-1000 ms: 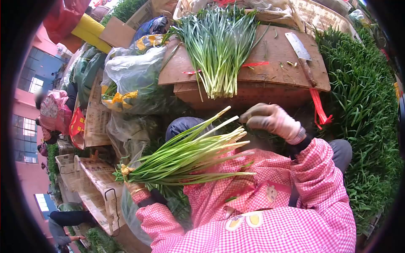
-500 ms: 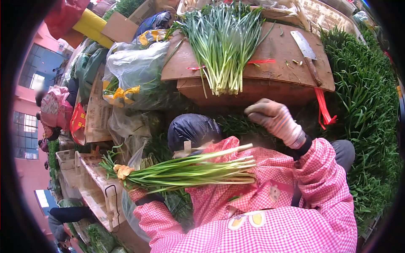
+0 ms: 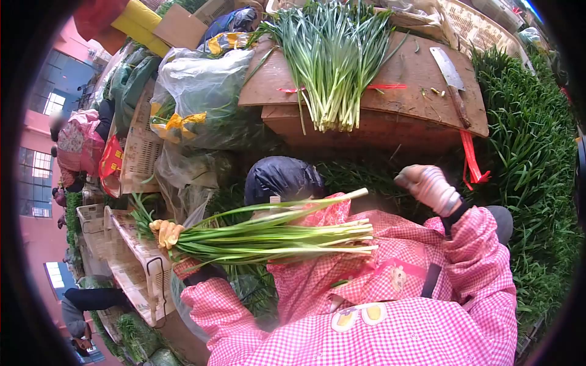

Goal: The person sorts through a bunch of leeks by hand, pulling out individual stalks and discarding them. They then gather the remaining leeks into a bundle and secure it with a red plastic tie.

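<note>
My left hand (image 3: 166, 233), in a glove with tan fingers, is wrapped around the leafy end of a bunch of garlic chives (image 3: 281, 241). Its pale stem ends point right across my lap. To the right, above my knee, my right hand (image 3: 427, 188) wears a striped glove. Its fingers are curled closed, and whatever they may hold is hidden. A larger pile of garlic chives (image 3: 336, 73) lies on the wooden board (image 3: 421, 79) ahead, stems toward me, across a red tie (image 3: 387, 86).
A cleaver (image 3: 450, 79) lies on the board's right, with red strips (image 3: 469, 155) hanging below it. Heaped greens (image 3: 528, 140) fill the right side. Plastic bags (image 3: 201, 91) and crates (image 3: 143, 268) stand left. Another person (image 3: 79, 143) is at far left.
My right hand has moved right and slightly down, its fingers more curled. My left hand has shifted slightly left and up, still gripping the chives. The view has tilted a little.
</note>
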